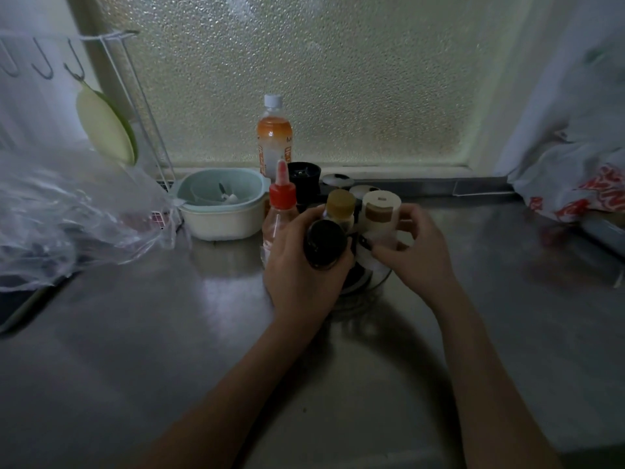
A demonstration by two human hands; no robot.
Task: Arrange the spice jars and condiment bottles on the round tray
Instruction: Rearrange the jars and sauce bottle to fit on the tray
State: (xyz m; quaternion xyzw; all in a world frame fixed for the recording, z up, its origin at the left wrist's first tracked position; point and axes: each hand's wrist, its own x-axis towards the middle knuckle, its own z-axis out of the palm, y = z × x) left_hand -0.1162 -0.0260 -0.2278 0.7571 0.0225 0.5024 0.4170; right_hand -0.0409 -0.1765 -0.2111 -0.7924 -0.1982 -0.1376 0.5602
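Note:
On the steel counter a round tray (378, 282) shows only as a rim under my hands. My left hand (297, 262) grips a black-lidded jar (325, 243), tilted toward me above the tray's left side. My right hand (414, 245) curls its fingers round a white-capped jar with a brown band (380, 211). Between them stands a jar with a tan cap (341, 206). A red-capped squeeze bottle (280, 204) stands just left of my left hand. Whether each jar rests on the tray is hidden.
A pale bowl holding a teal colander (223, 211) sits to the left. An orange drink bottle (274, 137), a black cup (303, 176) and small lids (338, 180) stand at the frosted window. Clear plastic bag (67, 218) left, printed bag (581, 194) right, wire rack (135, 96).

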